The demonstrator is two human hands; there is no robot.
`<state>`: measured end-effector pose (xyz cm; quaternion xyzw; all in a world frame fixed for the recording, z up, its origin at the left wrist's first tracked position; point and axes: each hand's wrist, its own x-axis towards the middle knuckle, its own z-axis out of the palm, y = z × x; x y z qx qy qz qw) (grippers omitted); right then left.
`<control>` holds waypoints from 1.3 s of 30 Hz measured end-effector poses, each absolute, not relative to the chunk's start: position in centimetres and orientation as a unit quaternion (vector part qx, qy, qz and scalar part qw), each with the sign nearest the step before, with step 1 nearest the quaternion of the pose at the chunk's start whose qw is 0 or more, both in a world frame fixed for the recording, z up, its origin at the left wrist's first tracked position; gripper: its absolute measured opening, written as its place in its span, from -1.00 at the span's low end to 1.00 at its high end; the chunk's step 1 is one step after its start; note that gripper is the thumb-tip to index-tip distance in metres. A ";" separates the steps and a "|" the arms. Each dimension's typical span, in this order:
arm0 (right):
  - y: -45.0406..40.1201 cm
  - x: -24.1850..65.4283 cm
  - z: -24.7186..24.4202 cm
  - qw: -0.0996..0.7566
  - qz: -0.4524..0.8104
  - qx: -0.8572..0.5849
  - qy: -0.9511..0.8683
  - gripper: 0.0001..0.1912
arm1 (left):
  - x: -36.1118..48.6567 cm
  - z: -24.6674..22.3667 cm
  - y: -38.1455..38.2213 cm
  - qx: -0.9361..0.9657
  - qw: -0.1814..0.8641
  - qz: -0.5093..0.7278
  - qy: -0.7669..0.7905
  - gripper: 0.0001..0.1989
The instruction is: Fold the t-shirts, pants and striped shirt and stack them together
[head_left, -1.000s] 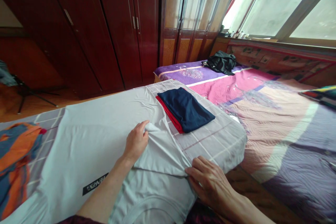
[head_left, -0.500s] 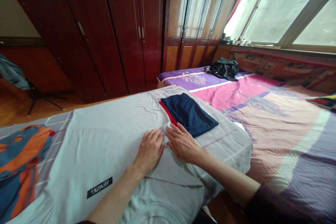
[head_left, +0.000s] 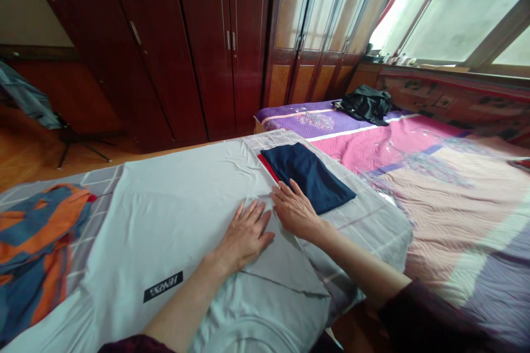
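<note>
A light grey T-shirt [head_left: 178, 204] is spread over the table, its neckline toward me and a dark printed label on its front. My left hand [head_left: 247, 233] lies flat on the shirt with its fingers spread. Beside it, my right hand [head_left: 296, 210] rests at the shirt's right edge, fingers stretched out and slightly apart. Just past the right fingertips lies a folded navy garment [head_left: 308, 176], with a strip of red cloth [head_left: 268, 168] showing along its left side.
An orange and blue striped garment [head_left: 45, 242] lies at the table's left end. A checked cloth [head_left: 372, 226] covers the table. To the right is a bed [head_left: 439, 193] with a dark bundle [head_left: 364, 103] on it. Wardrobes [head_left: 215, 44] line the back.
My left hand has spread its fingers flatter on the shirt. My hands have moved slightly apart, and the crumpled edge between them looks smoother. The view has shifted a little.
</note>
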<state>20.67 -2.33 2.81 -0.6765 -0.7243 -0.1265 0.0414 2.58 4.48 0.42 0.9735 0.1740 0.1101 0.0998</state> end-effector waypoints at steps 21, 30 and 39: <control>-5.4 19.0 0.2 0.108 -0.053 -0.605 -0.787 -0.33 | 2.1 0.4 4.3 0.964 0.170 0.093 0.183 -0.05; -5.2 19.2 0.0 0.113 -0.107 -0.494 -0.856 -0.31 | -1.6 8.1 6.5 0.952 0.256 0.045 0.162 -0.22; -3.1 7.3 6.0 0.076 0.134 -0.233 -0.960 -0.24 | -20.3 12.6 2.5 0.739 0.036 0.229 0.632 -0.59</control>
